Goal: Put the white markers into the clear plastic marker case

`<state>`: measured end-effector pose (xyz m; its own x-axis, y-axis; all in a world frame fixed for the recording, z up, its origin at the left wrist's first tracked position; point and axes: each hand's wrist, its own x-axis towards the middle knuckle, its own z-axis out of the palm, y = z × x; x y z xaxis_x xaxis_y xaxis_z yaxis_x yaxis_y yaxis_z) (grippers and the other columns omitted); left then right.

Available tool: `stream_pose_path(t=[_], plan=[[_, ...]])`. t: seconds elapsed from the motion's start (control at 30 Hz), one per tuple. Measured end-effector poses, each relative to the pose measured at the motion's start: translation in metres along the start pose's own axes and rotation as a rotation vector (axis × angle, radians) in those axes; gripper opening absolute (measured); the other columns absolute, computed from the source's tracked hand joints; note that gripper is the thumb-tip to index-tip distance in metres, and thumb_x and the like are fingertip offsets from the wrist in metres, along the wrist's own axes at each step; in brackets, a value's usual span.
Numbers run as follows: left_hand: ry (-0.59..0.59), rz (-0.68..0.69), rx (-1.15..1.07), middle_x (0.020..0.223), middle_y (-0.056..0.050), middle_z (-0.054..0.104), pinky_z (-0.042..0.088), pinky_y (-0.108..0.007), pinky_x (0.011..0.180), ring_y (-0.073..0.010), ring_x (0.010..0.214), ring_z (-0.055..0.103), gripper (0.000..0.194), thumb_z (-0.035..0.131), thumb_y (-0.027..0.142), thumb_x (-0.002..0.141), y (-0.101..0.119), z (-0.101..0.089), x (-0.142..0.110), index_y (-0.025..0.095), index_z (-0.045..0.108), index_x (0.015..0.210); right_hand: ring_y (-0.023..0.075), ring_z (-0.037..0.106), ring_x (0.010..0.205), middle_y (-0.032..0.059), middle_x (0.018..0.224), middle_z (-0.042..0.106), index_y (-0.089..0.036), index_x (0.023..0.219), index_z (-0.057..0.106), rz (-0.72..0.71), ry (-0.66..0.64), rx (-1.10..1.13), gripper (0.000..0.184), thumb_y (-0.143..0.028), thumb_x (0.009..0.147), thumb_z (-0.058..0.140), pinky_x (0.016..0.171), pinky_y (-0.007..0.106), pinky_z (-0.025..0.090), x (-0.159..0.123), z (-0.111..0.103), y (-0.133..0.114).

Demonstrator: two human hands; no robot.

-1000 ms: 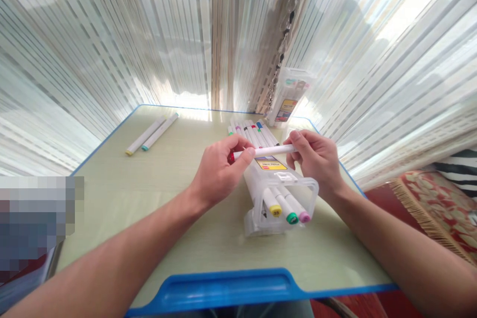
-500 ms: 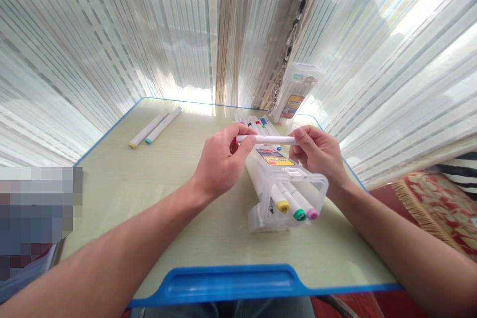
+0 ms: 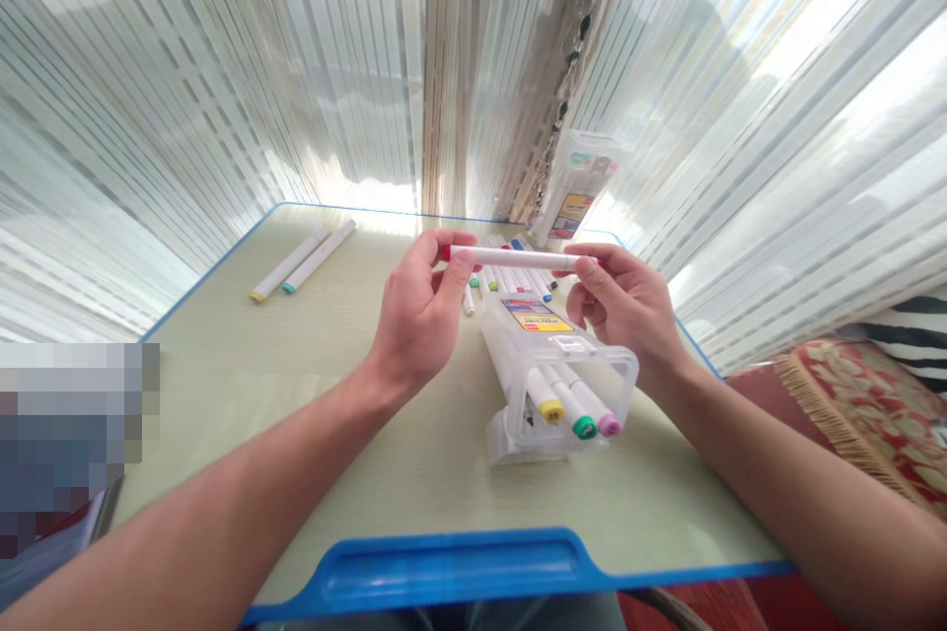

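A white marker with red ends is held level above the table between both hands. My left hand pinches its left end between thumb and fingers. On the other end, my right hand closes its thumb and fingertips. Just below lies a clear plastic marker case, its open end facing me. Inside it are a yellow-ended marker, a green-ended marker and a pink-ended marker. Behind the case, partly hidden by the held marker, several more markers lie in a row.
Two markers, one yellow-ended and one blue-ended, lie at the table's far left. A second clear case stands upright at the back against the striped curtain. The table has a blue rim. A patterned cushion is at right.
Both hands have raised the marker slightly and shifted it left. The right-hand fingers have moved, and a red end now shows there. The view has shifted a little.
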<state>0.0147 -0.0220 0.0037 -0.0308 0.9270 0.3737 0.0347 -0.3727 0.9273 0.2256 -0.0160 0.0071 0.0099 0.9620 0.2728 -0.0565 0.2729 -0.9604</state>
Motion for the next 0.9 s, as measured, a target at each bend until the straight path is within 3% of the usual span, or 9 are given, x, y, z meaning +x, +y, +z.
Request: stream_pose_path(t=[0.27,0.63,0.9], plan=[[0.007,-0.004,-0.019,0.098,-0.005,0.069,0.039,-0.022,0.047,-0.0061,0.054,0.047,0.023,0.057,0.036,0.096,-0.0034,-0.0009,0.0032,0.018,0.059,0.110,0.0061,0.054,0.042,0.0009,0.084,0.072,-0.020,0.098,0.069,0.019,0.017,0.020,0.027,-0.040,0.083,0.077,0.036,0.022,0.039,0.0015,0.0001,0.0014],[-0.006,-0.016,-0.024,0.087,-0.003,0.065,0.041,-0.022,0.049,-0.0069,0.056,0.050,0.018,0.058,0.034,0.094,-0.0028,-0.0024,0.0053,0.017,0.060,0.100,0.0053,0.055,0.041,0.0011,0.084,0.073,-0.019,0.096,0.069,0.024,0.029,0.018,0.027,-0.042,0.085,0.075,0.035,0.020,0.039,0.0032,-0.0024,0.0025],[-0.006,-0.026,-0.091,0.077,0.000,0.061,0.035,-0.022,0.043,-0.0055,0.048,0.045,0.011,0.055,0.026,0.094,-0.0002,-0.0006,0.0055,0.017,0.060,0.098,0.0047,0.055,0.041,0.0010,0.083,0.073,-0.019,0.095,0.070,0.021,0.018,0.035,0.023,-0.040,0.086,0.075,0.035,0.019,0.040,0.0041,-0.0026,0.0032]])
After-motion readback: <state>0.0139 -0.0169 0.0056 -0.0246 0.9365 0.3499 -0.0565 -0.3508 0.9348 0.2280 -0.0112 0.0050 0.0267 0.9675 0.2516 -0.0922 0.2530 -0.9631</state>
